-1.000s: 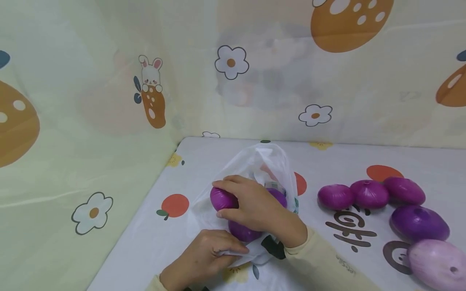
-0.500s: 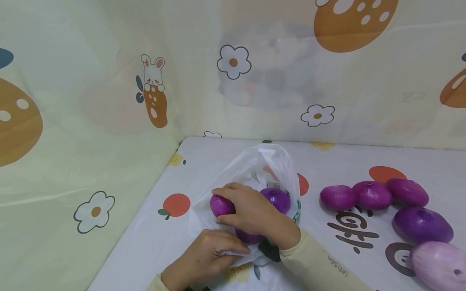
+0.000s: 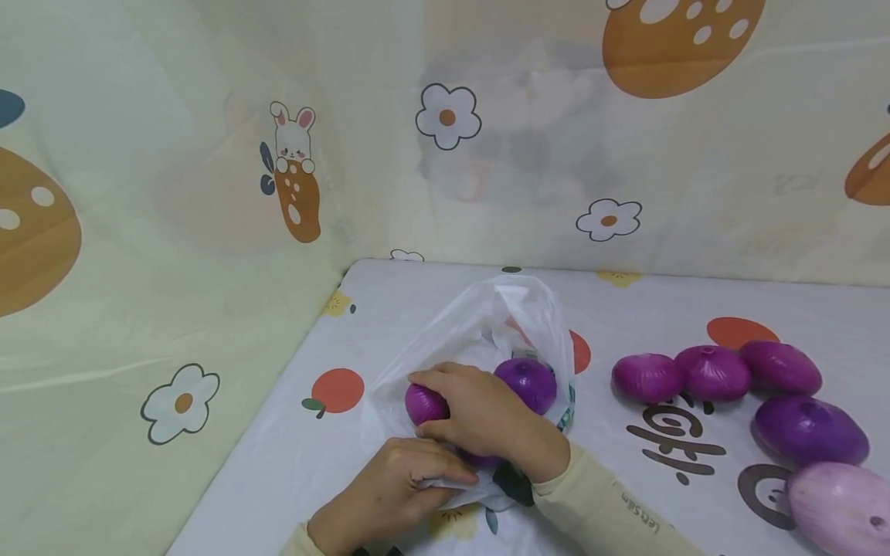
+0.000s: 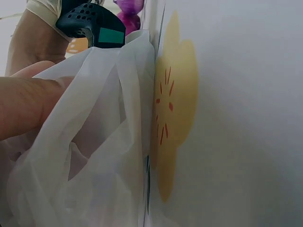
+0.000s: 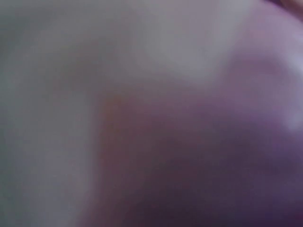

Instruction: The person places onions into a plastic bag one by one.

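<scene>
A translucent white plastic bag [image 3: 455, 332] lies on the table with its mouth toward me. My left hand [image 3: 389, 490] pinches the near edge of the bag between thumb and fingers; in the left wrist view the bag's folds [image 4: 104, 137] hang beside the thumb. Inside the bag's mouth my right hand [image 3: 480, 409] grips a small magenta onion [image 3: 426, 405]. A purple onion [image 3: 528, 384] sits in the bag just behind that hand, and part of another shows beneath the palm. The right wrist view is too blurred and close to show more than purple and white.
To the right, a row of magenta onions [image 3: 712, 373] lies on the white patterned tablecloth [image 3: 667, 309]. Nearer stand a dark purple onion [image 3: 810, 429] and a pale pink onion [image 3: 841, 506]. A patterned curtain [image 3: 514, 177] rises behind the table and along its left side.
My right hand has sunk lower into the bag with the small magenta onion, uncovering more of the purple onion behind it. My left hand keeps its hold on the bag's edge.
</scene>
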`<state>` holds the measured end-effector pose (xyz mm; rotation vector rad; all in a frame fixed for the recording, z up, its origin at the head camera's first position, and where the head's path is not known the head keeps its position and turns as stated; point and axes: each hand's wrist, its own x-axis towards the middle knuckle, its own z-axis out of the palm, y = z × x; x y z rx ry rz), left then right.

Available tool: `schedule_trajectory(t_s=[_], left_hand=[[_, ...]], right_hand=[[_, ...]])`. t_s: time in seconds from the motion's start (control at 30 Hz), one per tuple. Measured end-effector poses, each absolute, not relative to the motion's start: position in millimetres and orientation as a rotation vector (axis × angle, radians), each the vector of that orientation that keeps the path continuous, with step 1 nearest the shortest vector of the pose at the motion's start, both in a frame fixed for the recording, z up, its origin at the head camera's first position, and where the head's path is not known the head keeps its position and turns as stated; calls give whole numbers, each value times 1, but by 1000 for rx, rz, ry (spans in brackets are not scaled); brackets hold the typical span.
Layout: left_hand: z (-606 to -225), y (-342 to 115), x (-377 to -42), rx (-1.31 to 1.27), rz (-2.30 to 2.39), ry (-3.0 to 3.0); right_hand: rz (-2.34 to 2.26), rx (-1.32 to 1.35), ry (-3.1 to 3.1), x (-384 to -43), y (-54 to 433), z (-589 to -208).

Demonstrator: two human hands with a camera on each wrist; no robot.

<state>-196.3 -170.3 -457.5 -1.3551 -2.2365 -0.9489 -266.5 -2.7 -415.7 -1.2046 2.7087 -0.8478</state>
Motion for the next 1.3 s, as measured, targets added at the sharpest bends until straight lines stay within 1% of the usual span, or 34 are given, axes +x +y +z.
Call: schedule_trajectory(t_s=[1.3], left_hand=[[-458, -170, -196, -1371, -988, -2241]], right_hand=[[-816, -1160, 2701, -262, -4, -420]])
